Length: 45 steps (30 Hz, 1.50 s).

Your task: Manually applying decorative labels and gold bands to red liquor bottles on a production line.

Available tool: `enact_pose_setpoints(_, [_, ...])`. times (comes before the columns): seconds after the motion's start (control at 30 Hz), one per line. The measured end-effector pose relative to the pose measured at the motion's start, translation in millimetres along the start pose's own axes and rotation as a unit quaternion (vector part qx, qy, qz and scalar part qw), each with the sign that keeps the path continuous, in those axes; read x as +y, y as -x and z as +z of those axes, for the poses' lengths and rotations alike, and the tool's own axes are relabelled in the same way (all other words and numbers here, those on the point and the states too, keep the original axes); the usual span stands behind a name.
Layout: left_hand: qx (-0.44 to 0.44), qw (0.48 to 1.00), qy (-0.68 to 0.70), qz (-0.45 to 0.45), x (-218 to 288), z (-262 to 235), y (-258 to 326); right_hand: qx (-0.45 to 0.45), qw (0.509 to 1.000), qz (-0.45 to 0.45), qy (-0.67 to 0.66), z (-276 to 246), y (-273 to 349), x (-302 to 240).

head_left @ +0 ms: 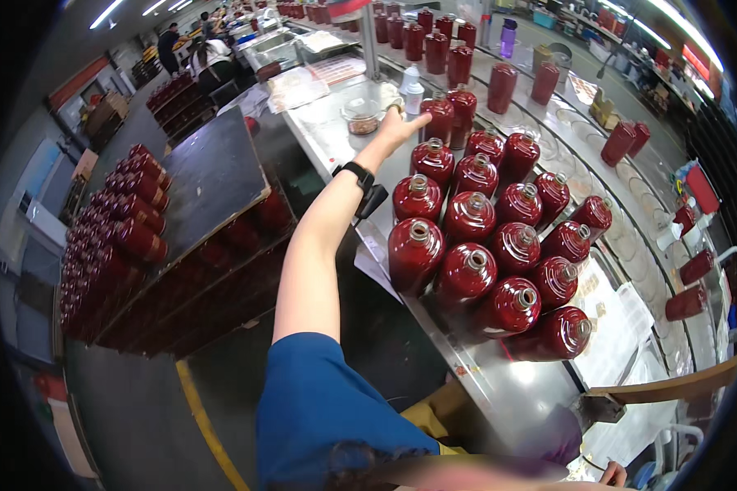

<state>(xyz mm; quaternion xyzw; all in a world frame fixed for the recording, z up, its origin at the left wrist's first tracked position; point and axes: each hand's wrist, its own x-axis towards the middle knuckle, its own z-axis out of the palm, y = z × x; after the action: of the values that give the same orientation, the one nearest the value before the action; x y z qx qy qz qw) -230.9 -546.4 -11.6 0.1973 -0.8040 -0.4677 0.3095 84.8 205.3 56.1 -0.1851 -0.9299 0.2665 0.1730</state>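
My left hand (397,127) reaches far out over the steel worktable (499,385), fingers apart, with the fingertips at the side of a dark red glass bottle (440,117). A black band sits on that wrist. Several more uncapped red bottles (483,245) stand in a tight cluster on the table to the right of my forearm. A small clear tub of brown bits (362,117) sits just left of the hand. Only a sliver of my right hand (614,473) shows at the bottom edge; its grip is hidden.
A curved conveyor (622,237) carries spaced red bottles (501,86) behind the cluster. On my left a rack (131,221) holds several red bottles lying on their sides under a black board (213,172). People (209,57) work far back. A yellow floor line (209,425) runs below.
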Motion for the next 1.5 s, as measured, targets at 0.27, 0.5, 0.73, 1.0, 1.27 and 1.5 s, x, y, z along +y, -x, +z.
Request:
enact_pose_setpoints(0.27, [0.036,0.941,0.326,0.087,44,-71,211,-0.027,0.994,-0.013,-0.108,-8,-25,64])
enact_pose_setpoints(0.5, [0.075,0.97,0.085,0.216,52,-10,317,-0.022,0.996,-0.038,-0.083,-47,-23,39])
enact_pose_setpoints(0.73, [0.106,0.985,0.134,0.024,48,0,330,-0.019,0.972,0.003,-0.234,-91,-28,118])
enact_pose_setpoints(1.0, [0.219,0.962,0.021,0.161,69,16,346,0.034,0.954,0.036,-0.297,-101,-55,272])
enact_pose_setpoints(1.27, [0.064,0.884,0.454,-0.096,166,-1,427,0.095,0.975,-0.069,-0.187,-69,-99,206])
enact_pose_setpoints(1.5, [-0.365,0.714,0.556,-0.217,222,73,501,-0.023,0.99,-0.097,-0.105,-16,-125,206])
